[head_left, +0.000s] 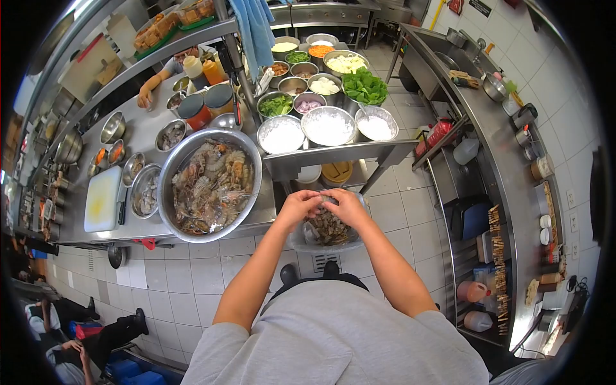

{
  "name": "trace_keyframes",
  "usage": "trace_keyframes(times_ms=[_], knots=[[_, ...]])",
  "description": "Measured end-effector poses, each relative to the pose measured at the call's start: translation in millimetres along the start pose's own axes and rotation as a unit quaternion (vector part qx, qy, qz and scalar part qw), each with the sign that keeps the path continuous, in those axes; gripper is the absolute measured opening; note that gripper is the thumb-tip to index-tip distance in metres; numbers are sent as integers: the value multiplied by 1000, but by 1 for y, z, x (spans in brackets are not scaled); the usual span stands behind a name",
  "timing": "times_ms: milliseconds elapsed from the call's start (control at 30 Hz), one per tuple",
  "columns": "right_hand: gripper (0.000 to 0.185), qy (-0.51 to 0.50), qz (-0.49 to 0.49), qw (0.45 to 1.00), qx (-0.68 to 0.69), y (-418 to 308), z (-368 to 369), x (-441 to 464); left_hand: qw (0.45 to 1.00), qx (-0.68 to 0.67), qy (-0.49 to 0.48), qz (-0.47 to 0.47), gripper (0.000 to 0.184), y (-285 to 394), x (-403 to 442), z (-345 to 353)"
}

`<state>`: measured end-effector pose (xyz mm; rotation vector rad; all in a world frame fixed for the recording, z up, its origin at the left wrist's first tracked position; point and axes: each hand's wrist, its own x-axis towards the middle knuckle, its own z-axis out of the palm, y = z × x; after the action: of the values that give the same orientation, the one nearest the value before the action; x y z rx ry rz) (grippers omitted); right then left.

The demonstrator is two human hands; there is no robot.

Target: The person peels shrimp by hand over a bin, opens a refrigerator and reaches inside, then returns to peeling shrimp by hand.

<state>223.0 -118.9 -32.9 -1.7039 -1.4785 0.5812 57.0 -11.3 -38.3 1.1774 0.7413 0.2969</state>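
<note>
My left hand [300, 207] and my right hand [346, 208] meet in front of me, fingers closed on a small greyish shrimp [328, 200], mostly hidden by the fingertips. Right below them is a translucent plastic tub [354, 244] with a heap of shrimp shells and heads [330, 229] in it. To the left, a large steel bowl [164, 192] on the counter is filled with whole shrimp [215, 183] in liquid. Beside it stands a smaller steel bowl [136, 208] holding pale, greyish pieces.
A white cutting board [102, 200] and a knife [122, 208] lie at the left. Ahead, a steel table [330, 151] bears bowls of white powder [328, 125], lettuce [364, 86] and chopped vegetables. A co-worker's arm [152, 85] rests across the counter. Other people sit lower left.
</note>
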Motion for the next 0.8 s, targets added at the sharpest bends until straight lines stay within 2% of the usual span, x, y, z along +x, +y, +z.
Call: trace_keyframes(times_ms=[167, 300, 467, 600, 667, 700, 767, 800], knots=[[27, 46, -74, 990, -113, -3, 10, -3, 1000, -21, 2, -21, 25, 0, 3, 3], [18, 52, -57, 985, -154, -11, 17, -6, 998, 17, 18, -57, 23, -3, 8, 3], [13, 15, -20, 971, -237, 1, 22, -1, 995, 20, 0, -103, 20, -7, 15, 2], [14, 48, -25, 974, -219, 6, 18, 11, 993, 12, -19, -116, 20, -2, 13, 4], [16, 67, 41, 993, -90, 8, 12, 15, 995, -6, -23, -97, 21, 5, 10, 6], [16, 66, 41, 993, -90, 14, 9, 16, 996, -25, -25, -77, 22, 7, 10, 6], [20, 29, 115, 982, 146, 26, 3, 16, 998, -20, -36, -53, 25, 16, 10, -1], [20, 2, 152, 969, 195, 28, 1, 17, 998, -13, -47, -29, 28, 17, 11, -6]])
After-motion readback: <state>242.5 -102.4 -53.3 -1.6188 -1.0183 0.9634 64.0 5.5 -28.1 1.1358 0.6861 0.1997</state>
